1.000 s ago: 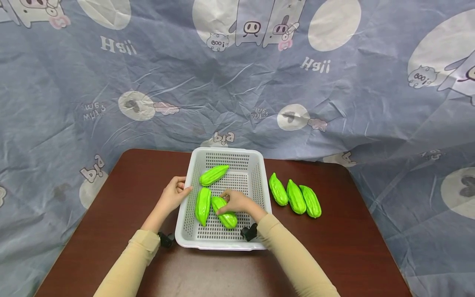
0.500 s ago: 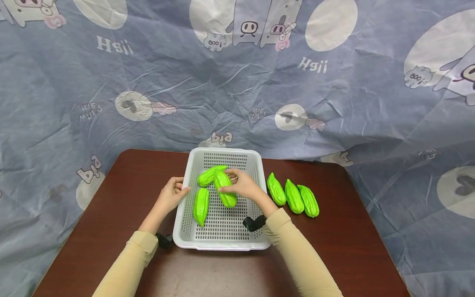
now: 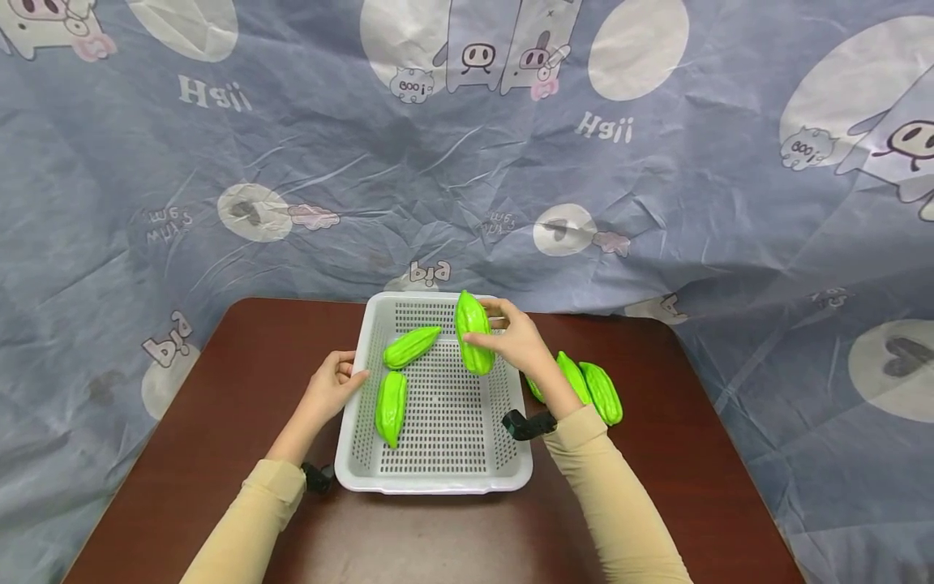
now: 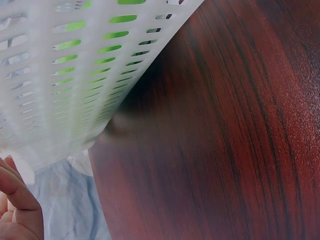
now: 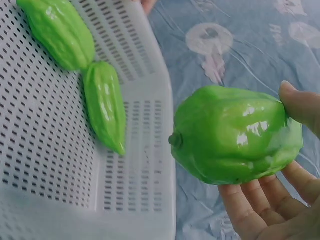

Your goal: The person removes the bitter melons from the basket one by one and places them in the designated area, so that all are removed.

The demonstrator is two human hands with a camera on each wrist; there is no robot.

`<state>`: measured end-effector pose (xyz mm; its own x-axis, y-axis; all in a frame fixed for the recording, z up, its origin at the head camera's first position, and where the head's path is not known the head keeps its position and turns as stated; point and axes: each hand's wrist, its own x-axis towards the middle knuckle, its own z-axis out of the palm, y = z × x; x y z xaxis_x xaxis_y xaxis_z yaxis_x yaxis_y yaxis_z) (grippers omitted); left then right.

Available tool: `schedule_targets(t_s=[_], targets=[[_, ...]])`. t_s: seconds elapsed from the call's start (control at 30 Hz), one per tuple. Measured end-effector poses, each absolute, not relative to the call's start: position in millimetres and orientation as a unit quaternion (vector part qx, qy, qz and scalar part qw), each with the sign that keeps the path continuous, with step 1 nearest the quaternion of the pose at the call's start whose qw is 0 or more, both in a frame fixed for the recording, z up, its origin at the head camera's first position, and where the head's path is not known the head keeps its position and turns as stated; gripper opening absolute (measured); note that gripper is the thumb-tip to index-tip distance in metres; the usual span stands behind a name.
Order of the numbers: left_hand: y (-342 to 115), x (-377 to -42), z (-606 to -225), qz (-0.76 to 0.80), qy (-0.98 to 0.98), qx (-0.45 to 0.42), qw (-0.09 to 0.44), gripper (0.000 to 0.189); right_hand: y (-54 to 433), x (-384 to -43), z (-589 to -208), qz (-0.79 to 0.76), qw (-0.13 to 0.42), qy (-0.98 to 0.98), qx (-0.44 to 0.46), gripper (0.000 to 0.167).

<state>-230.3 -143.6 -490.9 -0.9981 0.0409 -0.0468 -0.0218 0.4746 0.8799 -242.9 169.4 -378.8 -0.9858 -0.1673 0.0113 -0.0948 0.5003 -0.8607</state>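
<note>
My right hand (image 3: 521,337) grips a bright green, ridged bitter melon (image 3: 474,337), thumb on one side and fingers on the other. In the right wrist view the held bitter melon (image 5: 230,135) is up in the air beside the basket wall. Below it stands a white perforated plastic basket (image 3: 430,485). My left hand (image 3: 330,385) holds the basket's left rim between thumb and fingers. Inside, two more bitter melons lie toward the left: one slanted at the back (image 3: 412,348), one lengthwise nearer the front (image 3: 391,408).
Right of the basket, three bitter melons (image 3: 602,393) lie side by side on the dark wooden table (image 3: 657,487); my right forearm partly covers two. A blue patterned cloth (image 3: 409,162) hangs behind the table's back edge.
My right hand has lifted the bitter melon off the basket's floor and carried it up, back and right, toward the right rim. My left hand stays on the left rim.
</note>
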Motion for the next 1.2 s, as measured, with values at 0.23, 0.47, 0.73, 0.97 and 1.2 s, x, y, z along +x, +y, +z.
schedule_targets(t_s=[0.23,0.47,0.73,0.97,1.2], targets=[[-144,-230,-491,0.516,0.855,0.003,0.042,0.052,196,-240,-371,-0.517,0.019,0.854,-0.058,0.073],[-145,-229,-492,0.520,0.853,0.004,0.039,0.052,222,-238,-367,-0.522,-0.004,0.852,-0.035,0.072],[-145,-231,-490,0.519,0.853,0.011,0.042,0.053,253,-229,-371,-0.499,-0.014,0.867,-0.009,0.075],[-145,-231,-489,0.523,0.851,0.011,0.043,0.052,272,-219,-383,-0.484,-0.010,0.875,0.003,0.076],[-146,-231,-490,0.522,0.852,0.013,0.043,0.053,283,-208,-408,-0.465,-0.007,0.885,0.013,0.073]])
